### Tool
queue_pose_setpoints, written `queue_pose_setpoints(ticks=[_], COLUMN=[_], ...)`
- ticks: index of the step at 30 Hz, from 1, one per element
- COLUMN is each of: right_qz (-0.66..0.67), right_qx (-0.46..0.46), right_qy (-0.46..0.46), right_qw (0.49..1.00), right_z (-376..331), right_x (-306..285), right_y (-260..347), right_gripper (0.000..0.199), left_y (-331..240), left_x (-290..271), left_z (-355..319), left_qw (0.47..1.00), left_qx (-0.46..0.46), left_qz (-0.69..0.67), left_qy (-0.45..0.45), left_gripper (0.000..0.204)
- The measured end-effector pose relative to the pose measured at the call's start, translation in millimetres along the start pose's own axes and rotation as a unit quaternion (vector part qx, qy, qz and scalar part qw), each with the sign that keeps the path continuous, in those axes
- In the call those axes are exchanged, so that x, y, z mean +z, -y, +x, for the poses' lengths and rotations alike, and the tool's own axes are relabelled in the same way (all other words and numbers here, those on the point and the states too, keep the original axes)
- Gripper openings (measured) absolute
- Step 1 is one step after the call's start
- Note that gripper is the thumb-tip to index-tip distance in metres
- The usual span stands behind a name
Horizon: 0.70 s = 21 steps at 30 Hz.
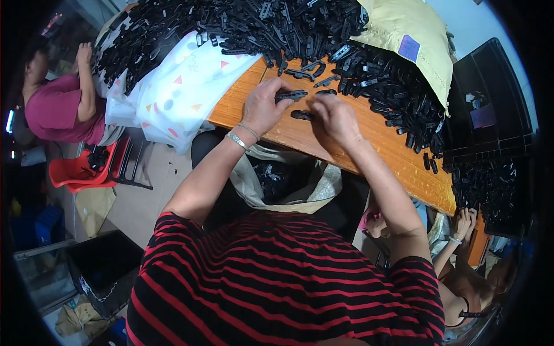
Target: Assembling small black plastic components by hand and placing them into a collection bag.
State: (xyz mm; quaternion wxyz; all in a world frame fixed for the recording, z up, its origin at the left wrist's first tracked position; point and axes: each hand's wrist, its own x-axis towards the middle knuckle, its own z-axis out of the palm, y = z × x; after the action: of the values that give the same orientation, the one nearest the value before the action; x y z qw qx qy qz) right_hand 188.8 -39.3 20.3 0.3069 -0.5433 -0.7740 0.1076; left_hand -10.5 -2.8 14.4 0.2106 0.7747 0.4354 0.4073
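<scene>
My left hand (266,107) is closed around a slim, long black plastic piece (292,94) with a slotted side, held just above the wooden table (271,128). To its right my right hand (340,119) hovers low over the wood, its fingers curled and smeared by motion. Whether anything is between those fingers I cannot make out. A short dark piece (301,115) lies beside its fingertips, and another black piece (326,91) rests just beyond them. Several more loose pieces, such as a curved one (300,74), lie a little farther off.
A large heap of black pieces (248,26) covers the table's far side and runs down its right. A yellow sack (404,29) spills over the heap. An open white sack (332,183) hangs below the table edge. Other people sit left, in a maroon shirt (55,115), and lower right.
</scene>
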Motion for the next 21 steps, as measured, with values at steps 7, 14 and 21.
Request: queue_pose_setpoints(ticks=[7,14,21], right_qz=[0.405,0.459,0.434], right_qx=[0.224,0.301,0.353], right_qy=[0.054,0.065,0.091], right_qw=[0.885,0.833,0.824], right_z=[2.7,-7.6,-0.8], right_x=[-11.6,-4.9,-2.6], right_y=[3.0,5.3,10.0], right_gripper=[0.011,0.011,0.015], left_y=[-25.7,-13.2,-4.9], left_x=[2.3,3.9,17.2], left_z=[0.9,-5.1,-9.6], left_qw=[0.984,0.899,0.956], left_qx=[-0.025,-0.265,-0.221], left_qz=[-0.166,-0.330,-0.180], left_qy=[0.060,0.109,0.068], left_gripper=[0.027,0.016,0.017])
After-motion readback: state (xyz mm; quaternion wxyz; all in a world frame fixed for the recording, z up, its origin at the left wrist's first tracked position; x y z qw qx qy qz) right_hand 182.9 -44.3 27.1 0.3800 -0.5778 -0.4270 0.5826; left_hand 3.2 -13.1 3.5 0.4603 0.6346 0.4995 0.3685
